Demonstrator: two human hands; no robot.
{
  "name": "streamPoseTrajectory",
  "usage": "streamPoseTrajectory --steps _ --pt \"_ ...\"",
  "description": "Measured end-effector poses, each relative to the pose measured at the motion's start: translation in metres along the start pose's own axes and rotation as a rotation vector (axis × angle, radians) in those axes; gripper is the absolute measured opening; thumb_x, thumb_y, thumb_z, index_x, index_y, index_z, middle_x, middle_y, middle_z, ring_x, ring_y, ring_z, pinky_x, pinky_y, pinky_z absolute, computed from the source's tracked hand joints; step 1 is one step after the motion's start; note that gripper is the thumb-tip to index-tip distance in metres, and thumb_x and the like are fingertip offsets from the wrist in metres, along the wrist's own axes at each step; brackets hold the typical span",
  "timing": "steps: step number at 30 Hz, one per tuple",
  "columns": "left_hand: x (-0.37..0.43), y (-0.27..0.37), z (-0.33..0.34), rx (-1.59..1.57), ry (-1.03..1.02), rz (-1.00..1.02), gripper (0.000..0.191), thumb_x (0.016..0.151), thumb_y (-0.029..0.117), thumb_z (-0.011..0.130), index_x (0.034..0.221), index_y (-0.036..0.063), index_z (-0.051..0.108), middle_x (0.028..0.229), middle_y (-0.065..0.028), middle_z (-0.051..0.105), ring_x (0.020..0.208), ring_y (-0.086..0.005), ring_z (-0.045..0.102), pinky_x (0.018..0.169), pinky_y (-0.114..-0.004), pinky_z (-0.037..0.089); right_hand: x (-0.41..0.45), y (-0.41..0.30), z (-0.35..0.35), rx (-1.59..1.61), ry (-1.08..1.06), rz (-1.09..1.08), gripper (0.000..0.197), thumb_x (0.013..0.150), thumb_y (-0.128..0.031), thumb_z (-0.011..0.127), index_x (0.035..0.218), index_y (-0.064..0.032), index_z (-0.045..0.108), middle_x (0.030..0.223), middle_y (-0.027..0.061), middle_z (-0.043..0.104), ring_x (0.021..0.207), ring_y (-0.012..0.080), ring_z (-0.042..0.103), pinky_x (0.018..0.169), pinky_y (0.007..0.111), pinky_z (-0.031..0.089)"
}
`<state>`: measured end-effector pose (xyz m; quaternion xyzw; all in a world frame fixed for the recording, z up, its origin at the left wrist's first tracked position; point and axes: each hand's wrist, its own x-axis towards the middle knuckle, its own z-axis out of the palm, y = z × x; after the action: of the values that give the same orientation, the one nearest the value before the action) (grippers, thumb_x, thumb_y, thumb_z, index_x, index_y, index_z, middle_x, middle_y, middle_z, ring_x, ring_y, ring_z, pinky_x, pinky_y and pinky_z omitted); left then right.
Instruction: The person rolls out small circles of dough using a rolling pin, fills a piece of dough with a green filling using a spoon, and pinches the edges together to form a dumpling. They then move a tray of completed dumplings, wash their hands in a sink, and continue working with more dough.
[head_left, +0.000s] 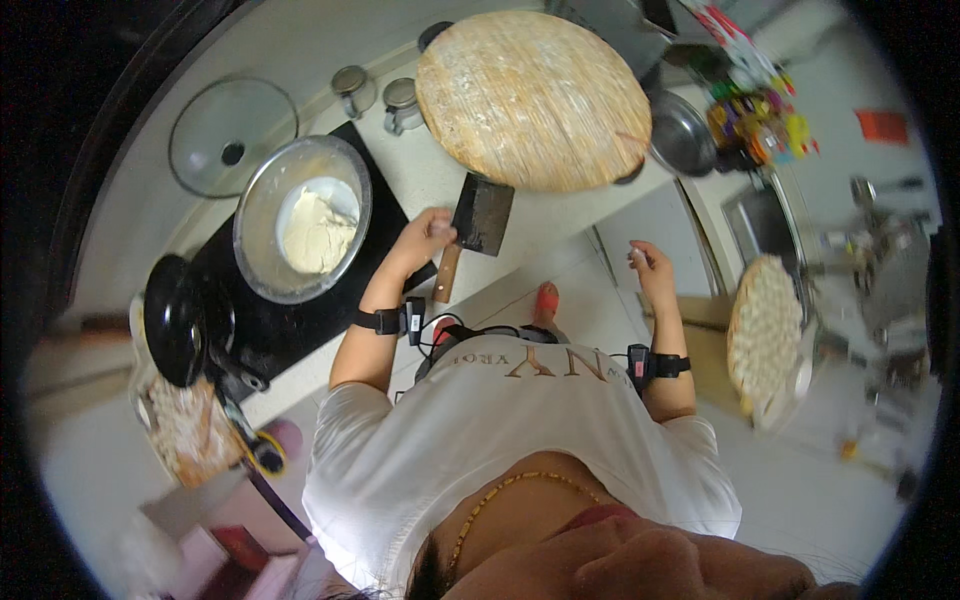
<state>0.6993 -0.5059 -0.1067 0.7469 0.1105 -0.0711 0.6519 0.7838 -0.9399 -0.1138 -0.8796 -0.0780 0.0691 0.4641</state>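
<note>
My left hand (429, 234) is over the counter with its fingers curled, right by a cleaver. The cleaver's dark blade (486, 214) lies on the white counter, and its wooden handle (448, 276) points back towards me. Blur hides whether my fingers touch the cleaver or pinch something small. My right hand (652, 276) hangs in the air over the floor, loosely curled, with a pale spot at the fingertips that I cannot identify. To the left stands a metal bowl (251, 232) containing pale dough (319, 232).
A large, round, floured board (532, 97) rests on the counter's far part. Left are a black cooktop (390, 187), glass lid (225, 127), two lidded jars (405, 105) and a black pan (174, 319). Right are a metal basin (681, 133), sink (761, 217) and tray of pale pieces (769, 337).
</note>
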Motion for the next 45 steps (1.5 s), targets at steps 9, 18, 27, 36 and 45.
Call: streamPoseTrajectory --steps 9,18,27,36,45 --pt "-0.056 -0.034 0.078 0.748 0.555 -0.276 0.040 0.066 0.014 0.069 0.104 0.0106 0.056 0.095 -0.0176 0.054 0.095 -0.0360 0.053 0.080 -0.043 0.047 0.121 0.034 0.011 -0.190 -0.743 -0.513 0.024 0.088 -0.012 0.052 0.107 0.0023 0.059 0.083 0.0109 0.064 0.075 0.0188 0.060 0.072 0.029 0.048" --pt "-0.093 -0.046 0.118 0.592 0.611 -0.289 0.032 0.074 0.013 0.060 0.104 0.0061 0.050 0.091 -0.0207 0.058 0.087 -0.0386 0.057 0.075 -0.045 0.046 0.098 -0.031 0.056 -0.080 -1.062 -0.415 0.023 0.087 -0.010 0.055 0.107 -0.0001 0.059 0.099 0.0166 0.062 0.090 0.0246 0.060 0.079 0.032 0.046" --pt "-0.255 0.018 0.080 0.936 0.744 0.087 0.027 0.079 0.014 0.055 0.103 0.0048 0.050 0.081 -0.0139 0.056 0.076 -0.0330 0.056 0.064 -0.044 0.045 -0.076 -0.221 0.120 -0.059 -0.832 -1.285 0.044 0.072 -0.002 0.065 0.114 -0.0001 0.052 0.113 0.0161 0.051 0.101 0.0351 0.052 0.085 0.038 0.044" --pt "-0.384 0.101 0.010 1.338 0.770 0.426 0.033 0.074 0.011 0.055 0.107 0.0066 0.051 0.081 -0.0088 0.053 0.072 -0.0279 0.054 0.060 -0.038 0.045 -0.201 -0.338 0.194 -0.271 -0.542 -1.456 0.030 0.073 -0.016 0.065 0.098 -0.0060 0.051 0.083 0.0134 0.056 0.072 0.0359 0.057 0.059 0.043 0.045" --pt "-0.503 0.060 -0.108 0.599 1.409 0.347 0.063 0.077 0.009 0.066 0.133 0.0088 0.039 0.121 -0.0134 0.048 0.104 -0.0224 0.053 0.085 -0.033 0.045 -0.104 -0.547 0.244 0.307 -0.254 -1.152 0.036 0.078 -0.031 0.068 0.090 -0.0005 0.054 0.079 0.0122 0.061 0.074 0.0262 0.060 0.068 0.034 0.047"
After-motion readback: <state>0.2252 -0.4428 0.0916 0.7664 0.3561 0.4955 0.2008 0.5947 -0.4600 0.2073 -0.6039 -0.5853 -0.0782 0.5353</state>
